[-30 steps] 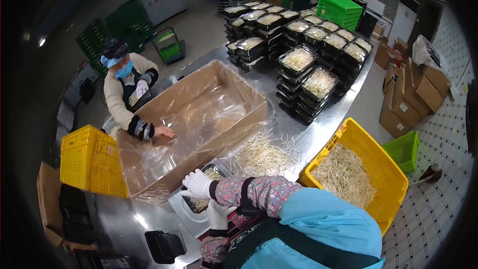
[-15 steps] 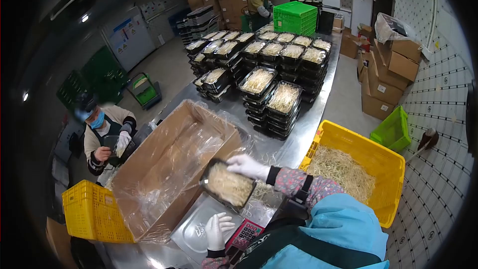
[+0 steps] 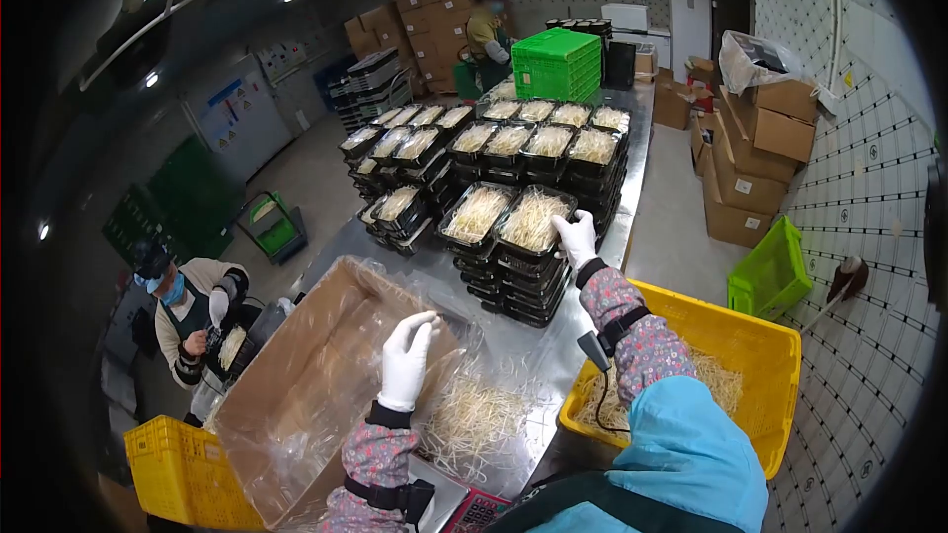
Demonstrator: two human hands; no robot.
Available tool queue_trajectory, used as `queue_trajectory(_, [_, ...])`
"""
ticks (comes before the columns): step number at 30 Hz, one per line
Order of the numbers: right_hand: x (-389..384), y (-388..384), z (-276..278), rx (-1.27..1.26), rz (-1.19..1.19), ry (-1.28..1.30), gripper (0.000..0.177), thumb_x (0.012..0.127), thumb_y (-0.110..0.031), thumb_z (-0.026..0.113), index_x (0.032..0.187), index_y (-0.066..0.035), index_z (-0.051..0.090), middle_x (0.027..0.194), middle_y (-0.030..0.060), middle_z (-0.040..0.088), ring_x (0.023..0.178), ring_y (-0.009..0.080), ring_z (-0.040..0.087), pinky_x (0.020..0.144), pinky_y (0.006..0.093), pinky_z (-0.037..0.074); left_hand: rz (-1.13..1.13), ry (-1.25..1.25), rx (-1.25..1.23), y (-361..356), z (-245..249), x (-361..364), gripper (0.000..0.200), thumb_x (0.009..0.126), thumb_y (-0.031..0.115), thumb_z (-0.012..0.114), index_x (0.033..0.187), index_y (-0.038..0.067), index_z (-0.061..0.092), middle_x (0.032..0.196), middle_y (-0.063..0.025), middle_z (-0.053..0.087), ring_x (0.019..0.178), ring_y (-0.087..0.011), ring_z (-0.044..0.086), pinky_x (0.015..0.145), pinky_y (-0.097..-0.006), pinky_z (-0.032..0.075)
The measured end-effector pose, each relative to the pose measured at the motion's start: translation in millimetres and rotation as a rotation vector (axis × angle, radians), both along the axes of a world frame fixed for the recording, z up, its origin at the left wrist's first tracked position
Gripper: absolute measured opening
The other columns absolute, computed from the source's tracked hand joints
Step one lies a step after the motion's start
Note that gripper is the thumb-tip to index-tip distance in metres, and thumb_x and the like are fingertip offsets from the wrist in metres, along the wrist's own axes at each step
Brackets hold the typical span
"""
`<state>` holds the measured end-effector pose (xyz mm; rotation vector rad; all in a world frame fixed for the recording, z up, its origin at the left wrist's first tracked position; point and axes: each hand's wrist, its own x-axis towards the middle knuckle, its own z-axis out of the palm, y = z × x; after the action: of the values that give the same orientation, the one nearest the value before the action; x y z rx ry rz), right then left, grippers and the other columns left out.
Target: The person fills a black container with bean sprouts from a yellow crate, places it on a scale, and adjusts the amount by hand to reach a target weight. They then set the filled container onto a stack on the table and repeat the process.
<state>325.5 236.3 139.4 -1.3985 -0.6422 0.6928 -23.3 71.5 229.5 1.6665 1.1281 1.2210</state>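
Observation:
My right hand [image 3: 577,240], in a white glove, grips the right edge of a black tray of bean sprouts [image 3: 533,218], which sits on top of a stack of similar trays. Left of it stands another stack topped by a filled tray [image 3: 477,214]. My left hand [image 3: 406,363], also gloved, is raised beside the cardboard box [image 3: 341,355] with loosely bent fingers and nothing in them. Loose bean sprouts [image 3: 476,415] lie on the metal table below it. The scale's red keypad [image 3: 478,511] shows partly at the bottom edge.
A yellow crate [image 3: 760,360] with sprouts stands at my right, another yellow crate [image 3: 183,474] at lower left. Several tray stacks and a green crate [image 3: 556,66] occupy the table's far part. One co-worker [image 3: 202,311] handles a tray at left; another person [image 3: 488,35] stands behind.
My right hand has carried the filled tray from above the scale forward onto the front stack. My left hand has risen from the scale to beside the box. The view has shifted.

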Motion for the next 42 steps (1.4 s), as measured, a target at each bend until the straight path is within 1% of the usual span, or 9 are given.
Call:
queue_trajectory(3, [12,-13,9,-0.044,0.019,-0.083,0.086,0.079,-0.043,0.078,0.143,-0.002,0.037,0.075,0.0063,0.062,0.061,0.0147,0.059,0.054,0.0293,0.051,0.039,0.240,0.129,66,-21,15,0.037,0.092,0.017,0.065,0.125,0.002,0.060,0.125,-0.0141,0.061,0.121,-0.0264,0.054,0.105,-0.0356,0.041])
queue_trajectory(6, [19,-29,24,0.254,-0.021,-0.472,0.056,0.088,-0.032,0.071,0.133,-0.004,0.052,0.062,0.0013,0.054,0.056,0.0143,0.055,0.056,0.0298,0.044,0.036,0.440,0.350,117,-22,40,0.043,0.091,0.020,0.067,0.128,0.002,0.057,0.127,-0.0166,0.059,0.123,-0.0303,0.053,0.106,-0.0382,0.040])
queue_trajectory(11, [1,-12,33,0.232,0.193,-1.384,0.050,0.090,-0.039,0.058,0.130,-0.009,0.055,0.135,0.0185,0.051,0.127,0.0389,0.045,0.105,0.0516,0.037,-0.049,0.669,0.482,199,-27,102,0.047,0.100,0.037,0.048,0.138,0.009,0.050,0.142,-0.0171,0.049,0.136,-0.0411,0.038,0.113,-0.0492,0.028])
queue_trajectory(20, [-20,-2,26,0.053,0.294,-1.441,0.053,0.090,-0.041,0.055,0.131,-0.008,0.055,0.137,0.0216,0.051,0.132,0.0432,0.041,0.109,0.0575,0.029,0.000,0.979,0.609,237,-63,135,0.042,0.098,0.035,0.047,0.133,0.015,0.058,0.143,-0.0104,0.051,0.135,-0.0295,0.042,0.109,-0.0555,0.030])
queue_trajectory(25, [-13,-5,32,0.141,0.351,-1.246,0.054,0.091,-0.045,0.056,0.133,-0.012,0.057,0.139,0.0219,0.049,0.133,0.0442,0.040,0.113,0.0559,0.025,-0.056,0.868,0.483,239,-59,130,0.043,0.099,0.033,0.045,0.137,0.015,0.055,0.147,-0.0103,0.047,0.139,-0.0308,0.036,0.112,-0.0563,0.025])
queue_trajectory(29, [4,-31,34,0.453,-0.023,-0.673,0.047,0.092,-0.028,0.063,0.134,-0.010,0.056,0.141,0.0181,0.050,0.137,0.0329,0.040,0.115,0.0414,0.026,0.300,0.251,0.558,210,-58,116,0.042,0.100,0.023,0.048,0.138,0.005,0.051,0.147,-0.0156,0.045,0.141,-0.0326,0.033,0.117,-0.0450,0.022])
queue_trajectory(34, [0,-50,-105,0.193,-0.057,-0.218,0.050,0.101,-0.032,0.053,0.142,-0.002,0.047,0.151,0.0133,0.041,0.144,0.0259,0.029,0.118,0.0393,0.024,0.478,-0.525,-0.277,187,-154,121,0.075,0.101,0.047,0.046,0.154,0.001,0.020,0.160,-0.0110,0.024,0.145,-0.0225,0.025,0.118,-0.0333,0.020])
queue_trajectory(38, [-30,-62,-99,-0.004,0.170,0.509,0.066,0.103,-0.044,0.044,0.153,-0.006,0.026,0.160,0.0101,0.025,0.147,0.0233,0.022,0.119,0.0375,0.020,0.345,-0.613,-0.765,200,-206,132,0.102,0.080,0.086,0.036,0.158,0.030,0.001,0.164,-0.0022,0.011,0.147,-0.0373,0.017,0.102,-0.0735,0.023])
queue_trajectory(42, [-41,-48,-108,0.161,0.389,0.586,0.071,0.101,-0.051,0.046,0.157,-0.015,0.021,0.159,0.0020,0.028,0.144,0.0185,0.026,0.116,0.0374,0.025,0.206,-0.667,-0.873,222,-237,139,0.102,0.077,0.089,0.033,0.157,0.034,0.004,0.163,-0.0021,0.017,0.141,-0.0401,0.029,0.103,-0.0718,0.023])
